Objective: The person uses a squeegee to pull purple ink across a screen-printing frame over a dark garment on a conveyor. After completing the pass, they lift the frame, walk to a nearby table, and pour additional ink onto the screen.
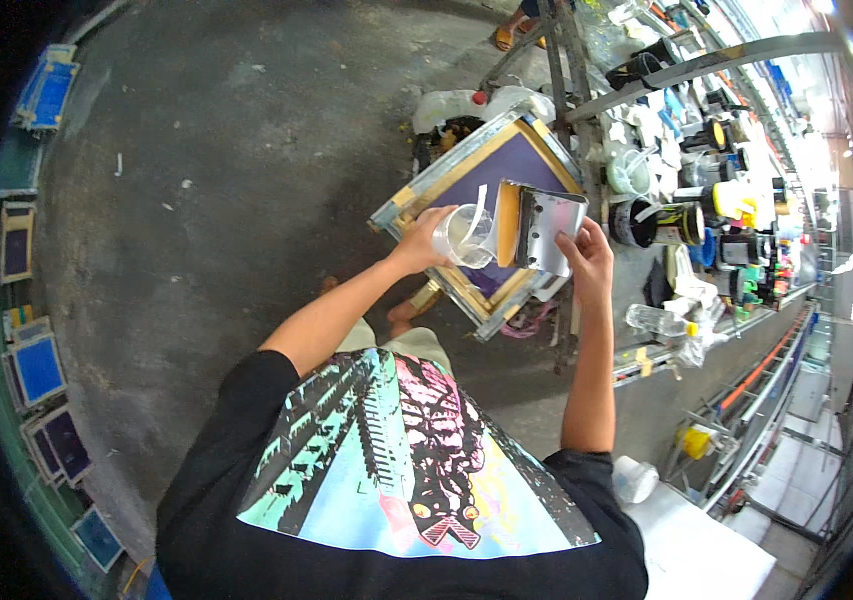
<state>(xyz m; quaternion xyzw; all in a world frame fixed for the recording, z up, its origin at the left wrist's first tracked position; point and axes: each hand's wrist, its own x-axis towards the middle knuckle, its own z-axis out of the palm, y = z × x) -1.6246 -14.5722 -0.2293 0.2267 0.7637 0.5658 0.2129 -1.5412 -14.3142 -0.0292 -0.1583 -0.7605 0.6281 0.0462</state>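
Note:
My left hand is closed around a clear plastic cup, tilted toward the right. A pale flat strip sticks up at its mouth. In my right hand is a squeegee with a metal holder and an amber blade. The blade faces the cup, close to its rim; whether they touch I cannot tell. Below both hands lies a screen-printing frame with wooden edges and dark purple mesh. My hands and the squeegee cover part of it.
Ink tubs and jars crowd the bench at right, with a clear bottle nearer me. A metal rack post rises beyond the frame. Another person's sandalled foot shows at the top. Several screens lean along the left.

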